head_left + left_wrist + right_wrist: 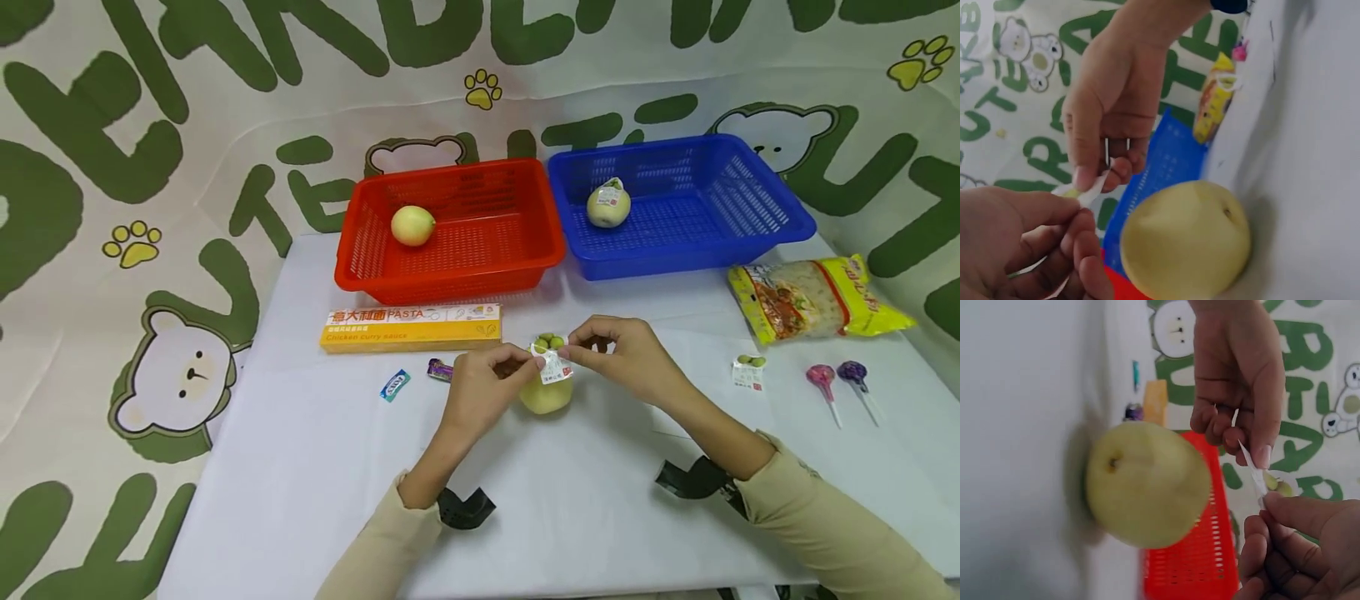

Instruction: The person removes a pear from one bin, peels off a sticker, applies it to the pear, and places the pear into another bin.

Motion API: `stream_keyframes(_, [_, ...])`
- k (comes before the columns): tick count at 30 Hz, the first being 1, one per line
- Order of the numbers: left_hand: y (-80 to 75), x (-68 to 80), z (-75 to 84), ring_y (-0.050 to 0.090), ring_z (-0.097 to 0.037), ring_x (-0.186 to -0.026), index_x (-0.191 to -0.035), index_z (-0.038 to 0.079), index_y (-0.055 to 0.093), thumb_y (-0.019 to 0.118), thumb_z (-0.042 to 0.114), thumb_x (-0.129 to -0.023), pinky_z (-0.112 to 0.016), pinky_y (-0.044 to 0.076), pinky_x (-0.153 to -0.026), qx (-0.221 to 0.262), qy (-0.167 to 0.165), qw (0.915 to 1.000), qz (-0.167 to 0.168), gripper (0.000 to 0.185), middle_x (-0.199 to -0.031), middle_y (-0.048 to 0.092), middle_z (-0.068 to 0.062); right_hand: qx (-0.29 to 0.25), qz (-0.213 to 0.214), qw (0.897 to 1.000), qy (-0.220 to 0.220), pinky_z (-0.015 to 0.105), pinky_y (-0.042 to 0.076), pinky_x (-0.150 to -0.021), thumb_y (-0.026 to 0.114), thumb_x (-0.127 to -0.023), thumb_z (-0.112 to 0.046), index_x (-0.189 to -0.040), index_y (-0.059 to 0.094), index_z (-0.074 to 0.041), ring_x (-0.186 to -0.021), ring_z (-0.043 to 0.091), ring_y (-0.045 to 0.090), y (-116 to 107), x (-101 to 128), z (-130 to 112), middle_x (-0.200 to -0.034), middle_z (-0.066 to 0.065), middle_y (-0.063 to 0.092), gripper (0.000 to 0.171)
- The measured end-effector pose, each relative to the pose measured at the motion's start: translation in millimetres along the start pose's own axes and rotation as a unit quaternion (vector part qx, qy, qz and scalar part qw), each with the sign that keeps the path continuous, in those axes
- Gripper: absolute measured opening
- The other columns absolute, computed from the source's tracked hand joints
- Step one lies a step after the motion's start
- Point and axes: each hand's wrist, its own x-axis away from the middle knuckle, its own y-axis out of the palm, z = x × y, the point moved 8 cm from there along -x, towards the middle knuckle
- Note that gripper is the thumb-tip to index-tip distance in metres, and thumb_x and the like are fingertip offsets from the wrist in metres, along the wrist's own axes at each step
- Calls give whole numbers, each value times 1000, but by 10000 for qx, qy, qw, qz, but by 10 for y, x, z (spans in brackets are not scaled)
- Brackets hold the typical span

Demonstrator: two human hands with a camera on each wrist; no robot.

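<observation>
Both hands pinching one sticker over a pear.
L hand (480, 387) & R hand (626, 358) each clamp thumb + finger on the sticker (553, 362), held just above the pear (546, 395) on the table (315, 450); red basket (525, 258) at 11 o'clock, blue basket (780, 229) at 1.

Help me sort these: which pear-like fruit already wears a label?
The fruit in the blue basket: a label sits on top. The ones in the red basket and under the hands are bare.

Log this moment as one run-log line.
left hand: pinches sticker | right hand: pinches same sticker | pear: on table, under sticker
</observation>
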Motion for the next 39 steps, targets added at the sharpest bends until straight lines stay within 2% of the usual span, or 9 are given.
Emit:
stream_keyframes(7, [97,28,-155,62,-7,-67,-86,12,78,76,23,-90,-24,52,-60,-470,-305,9972,-486,11,-75,69,9,221,-13,9996,-185,28,44,-66,80,-87,-19,-85,74,-17,-74,15,54,135,43,82,-76,-8,63,6])
stream_keyframes(14, [110,15,-191,53,-6,-62,-76,14,70,79,25,-86,-22,44,-55,-1111,22,9929,-433,18,-69,61,8,252,-69,9994,-237,26,43,-66,80,-87,-22,-86,72,-16,-73,14,53,197,52,134,-77,-8,62,10])
stream_keyframes(17, [108,9,-228,53,-8,-64,-92,13,66,80,28,-87,-23,44,-56,-1115,62,9930,-378,21,-87,61,2,148,-60,9995,-274,25,43,-65,82,-86,-22,-96,71,-13,-75,15,54,203,32,149,-86,-2,64,17])
stream_keyframes(21, [149,4,-319,57,-10,-67,-122,15,61,76,30,-91,-23,48,-55,-719,-181,9955,-597,37,-117,57,-1,-58,-392,9988,-304,26,48,-66,82,-85,-23,-119,67,-10,-79,16,59,279,9,183,-108,3,64,40])
stream_keyframes(24, [182,-5,-368,58,-10,-67,-129,18,61,73,30,-93,-24,49,-54,-642,-264,9945,-783,40,-122,56,0,-61,-681,9972,-297,27,50,-66,81,-86,-30,-131,62,-8,-80,16,59,337,4,202,-114,2,62,53])
stream_keyframes(28, [211,-22,-428,60,-10,-60,-137,20,59,72,31,-94,-27,50,-51,-548,-322,9927,-1024,47,-111,61,1,10,-955,9951,-262,27,50,-62,78,-88,-36,-137,60,-7,-77,17,58,397,-20,242,-108,2,63,60])
stream_keyframes(32, [242,-31,-527,56,-11,-48,-145,24,55,68,40,-95,-28,46,-44,-377,-465,9909,-1206,53,-76,65,1,-2,-1010,9947,-216,27,50,-59,76,-89,-39,-136,63,-10,-74,16,59,432,-58,306,-114,2,65,58])
stream_keyframes(35, [258,-33,-596,51,-12,-44,-144,26,56,64,46,-96,-28,42,-41,-142,-617,9916,-1131,53,-57,57,-2,-104,-894,9957,-221,27,51,-58,76,-90,-38,-134,65,-10,-72,16,61,439,-78,342,-121,1,66,53])
stream_keyframes(39, [256,-31,-662,49,-13,-44,-140,28,61,64,46,-96,-26,40,-41,356,-923,9920,-778,47,-56,57,-9,-332,-645,9969,-315,28,50,-61,73,-93,-33,-131,67,-6,-75,17,60,457,-95,345,-121,2,67,47])
